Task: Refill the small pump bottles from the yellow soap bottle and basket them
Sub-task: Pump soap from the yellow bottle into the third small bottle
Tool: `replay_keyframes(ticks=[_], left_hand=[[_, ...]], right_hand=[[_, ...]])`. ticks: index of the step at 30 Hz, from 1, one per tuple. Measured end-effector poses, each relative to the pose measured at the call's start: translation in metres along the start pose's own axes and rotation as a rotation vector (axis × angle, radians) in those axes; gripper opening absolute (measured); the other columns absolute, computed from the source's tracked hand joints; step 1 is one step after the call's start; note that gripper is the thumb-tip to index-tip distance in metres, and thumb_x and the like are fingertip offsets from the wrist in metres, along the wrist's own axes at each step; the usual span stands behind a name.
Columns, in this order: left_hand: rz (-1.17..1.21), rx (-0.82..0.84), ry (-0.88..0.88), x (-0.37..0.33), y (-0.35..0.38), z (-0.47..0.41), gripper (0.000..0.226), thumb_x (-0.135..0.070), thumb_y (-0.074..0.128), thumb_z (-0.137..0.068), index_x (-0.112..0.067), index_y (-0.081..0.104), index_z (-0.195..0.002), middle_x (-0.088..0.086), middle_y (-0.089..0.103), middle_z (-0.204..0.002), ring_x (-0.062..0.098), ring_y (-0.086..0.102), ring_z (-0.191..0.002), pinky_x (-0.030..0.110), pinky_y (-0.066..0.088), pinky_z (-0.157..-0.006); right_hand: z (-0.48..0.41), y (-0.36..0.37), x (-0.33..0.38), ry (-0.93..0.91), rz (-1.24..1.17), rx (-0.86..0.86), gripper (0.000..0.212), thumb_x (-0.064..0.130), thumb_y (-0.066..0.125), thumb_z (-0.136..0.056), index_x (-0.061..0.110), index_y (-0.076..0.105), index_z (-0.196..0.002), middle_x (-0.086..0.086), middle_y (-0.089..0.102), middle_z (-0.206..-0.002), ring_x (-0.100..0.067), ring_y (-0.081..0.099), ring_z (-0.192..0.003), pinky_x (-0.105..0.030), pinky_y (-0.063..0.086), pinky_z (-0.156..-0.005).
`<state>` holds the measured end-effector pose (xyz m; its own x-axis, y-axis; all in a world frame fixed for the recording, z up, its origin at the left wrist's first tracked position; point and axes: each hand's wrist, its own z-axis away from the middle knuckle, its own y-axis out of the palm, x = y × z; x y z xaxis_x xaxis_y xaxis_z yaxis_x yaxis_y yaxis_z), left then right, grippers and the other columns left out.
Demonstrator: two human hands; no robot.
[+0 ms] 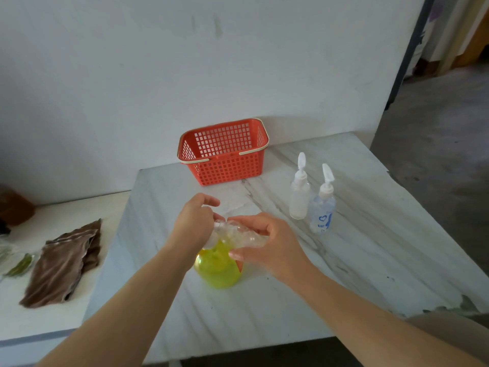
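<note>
Hands meet low over the middle of the bench (357,247), seen from the head camera, the only view I have. My right hand (267,245) is wrapped round the body of a small clear bottle (243,235), thumb under and fingers over, holding it nearly flat so its neck points left. My left hand (194,221) is curled tight at that neck end, fingertips pinching where the cap would be. I cannot tell whether I am holding the cap or the neck itself. I judge this to be the cap-twisting step: 1 hand steadies the body while the other works the top.

The yellow bottle (218,271) stands upright on the bench right under both hands, touching or nearly touching the clear bottle. Its top is hidden by my left hand. Kept that close, any drip should land near the source and the pour should be short.

2 more pump bottles, a frosted one (299,197) and one with blue print (322,210), stand just beside each other to my right, pumps on, near enough to take up in turn. The red basket (227,168) sits at the back against the wall, holding nothing that I can see, out of the pouring space. A brown cloth (66,260) lies on the lower surface to my left, handy for spills.
</note>
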<state>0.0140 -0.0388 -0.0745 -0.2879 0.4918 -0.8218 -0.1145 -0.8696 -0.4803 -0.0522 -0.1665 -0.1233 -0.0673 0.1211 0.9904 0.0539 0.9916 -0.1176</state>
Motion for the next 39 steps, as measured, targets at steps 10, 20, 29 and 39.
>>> replay_keyframes(ticks=[10,20,29,39], left_hand=[[0.012,-0.017,0.048,-0.01,-0.004,0.008,0.033,0.0,0.035,-0.089,-0.016,0.056,-0.107,0.009,0.069,-0.093,0.017,0.056,-0.069,0.026,0.036,-0.054],[-0.026,-0.017,0.054,0.0,0.002,0.003,0.04,0.005,0.029,-0.082,-0.011,0.063,-0.094,0.011,0.068,-0.088,0.022,0.056,-0.066,0.029,0.045,-0.065],[0.018,-0.051,0.093,-0.008,-0.001,0.008,0.033,0.002,0.035,-0.086,-0.012,0.065,-0.089,0.005,0.068,-0.08,0.019,0.057,-0.07,0.028,0.044,-0.067],[-0.019,0.014,0.098,-0.003,0.0,0.005,0.039,0.006,0.033,-0.083,-0.011,0.067,-0.077,0.002,0.064,-0.071,0.017,0.055,-0.066,0.025,0.044,-0.062]], right_hand=[[0.0,0.0,0.003,-0.047,0.002,-0.003,0.047,0.026,0.081,-0.053,0.047,0.068,-0.092,0.003,0.068,-0.101,0.001,0.063,-0.09,-0.008,0.044,-0.077],[0.001,0.0,-0.006,-0.024,0.049,-0.001,0.048,0.03,0.08,-0.053,0.056,0.067,-0.091,0.003,0.067,-0.1,-0.004,0.064,-0.094,-0.015,0.047,-0.083],[0.0,-0.002,0.001,-0.057,0.054,-0.005,0.046,0.03,0.079,-0.053,0.055,0.067,-0.09,0.003,0.067,-0.103,-0.002,0.063,-0.093,-0.015,0.047,-0.084],[-0.001,-0.003,-0.005,-0.038,0.053,0.01,0.052,0.03,0.079,-0.054,0.043,0.068,-0.103,0.004,0.065,-0.099,-0.005,0.063,-0.095,-0.013,0.045,-0.082]])
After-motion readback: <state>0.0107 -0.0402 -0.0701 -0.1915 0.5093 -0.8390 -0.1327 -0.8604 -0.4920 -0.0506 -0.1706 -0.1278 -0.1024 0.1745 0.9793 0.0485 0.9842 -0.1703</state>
